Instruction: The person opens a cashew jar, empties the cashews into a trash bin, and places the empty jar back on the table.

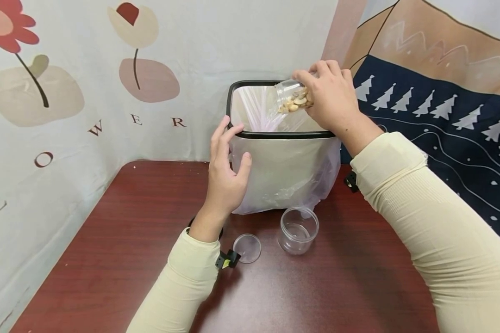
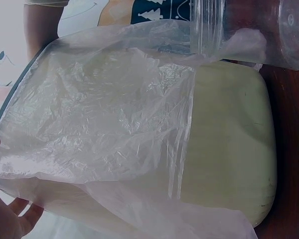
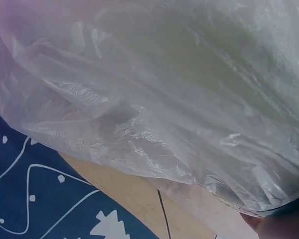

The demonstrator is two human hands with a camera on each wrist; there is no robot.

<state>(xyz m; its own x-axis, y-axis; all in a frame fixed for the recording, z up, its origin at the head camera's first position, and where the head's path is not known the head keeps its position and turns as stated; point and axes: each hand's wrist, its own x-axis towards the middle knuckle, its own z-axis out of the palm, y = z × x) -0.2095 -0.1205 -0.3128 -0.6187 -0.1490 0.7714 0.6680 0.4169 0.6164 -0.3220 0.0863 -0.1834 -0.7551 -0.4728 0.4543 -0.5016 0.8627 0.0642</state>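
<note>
My right hand (image 1: 332, 99) grips a clear plastic jar (image 1: 289, 88) by its base end. The jar lies tilted over the opening of a trash bin, its mouth facing left. Pale nuts (image 1: 296, 102), curved like cashews, lie along its lower side. The trash bin (image 1: 281, 171) is cream-coloured, with a black rim (image 1: 289, 135) and a thin translucent liner bag (image 2: 114, 109) folded over its outside. At the bin's front left corner is my left hand (image 1: 228, 178), fingers extended by the rim and thumb along the front. The right wrist view shows mostly liner bag (image 3: 154, 99).
In front of the bin, a second clear jar (image 1: 298, 236) stands without a lid on the reddish-brown table (image 1: 337, 296). A clear round lid (image 1: 247, 248) lies left of it, close to my left wrist. Behind the table hang printed cloths (image 1: 200, 41).
</note>
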